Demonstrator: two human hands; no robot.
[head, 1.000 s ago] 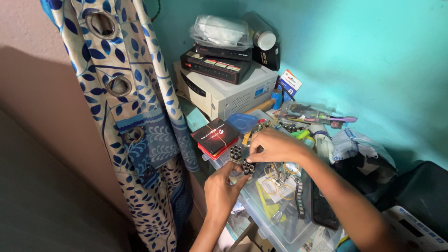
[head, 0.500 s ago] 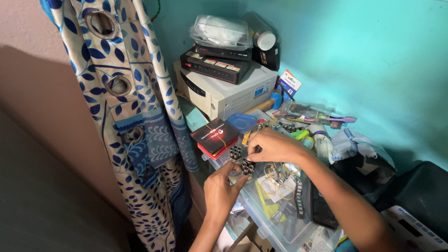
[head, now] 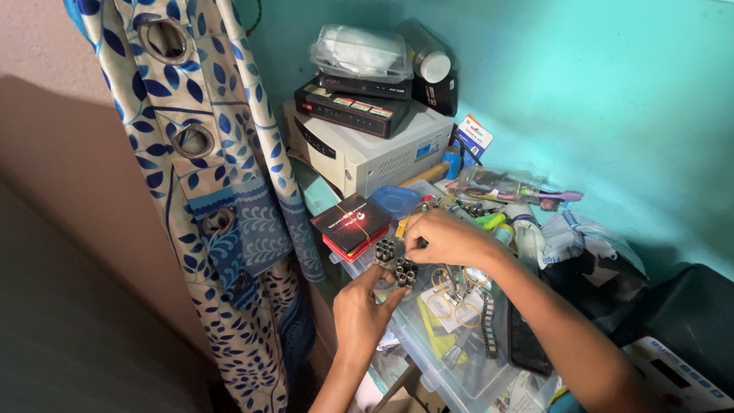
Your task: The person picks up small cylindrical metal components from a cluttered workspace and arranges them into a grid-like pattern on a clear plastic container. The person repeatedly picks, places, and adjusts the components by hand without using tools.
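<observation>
Cylinder clusters, two: small dark bundles of short metal tubes, ends up, showing round open mouths. Upper cluster (head: pixel 384 250) sits at the near-left corner of a clear plastic organiser box (head: pixel 459 382), just beside a black-and-red flat case (head: pixel 352 223). Lower cluster (head: pixel 404 273) lies just below and to the right of the first, the two nearly touching.

Left hand (head: pixel 359 313): comes up from below, back of the hand to the camera, fingers curled upward around the lower cluster. Fingertips touch it from beneath and from the left; the grip is narrow, closed on the bundle. The tubes' long axes point roughly up toward the camera, so the bundle stands on the fingers rather than lying flat.

Right hand (head: pixel 447 239): enters from the right, knuckles up, fingers bent down and pinched together. Its fingertips meet just to the right of the upper cluster and above the lower one; whether they grip a small part or only press on it cannot be told, as the fingers hide the contact.

Relation: both clusters lie between the two hands, left hand below, right hand above and to the right; the left hand is the nearer to the lower cluster.

Surroundings: blue-leaf patterned curtain (head: pixel 206 176) to the left; cream-coloured power unit (head: pixel 367 153) behind, stacked with black devices; rubber bands and small hardware inside the box.
</observation>
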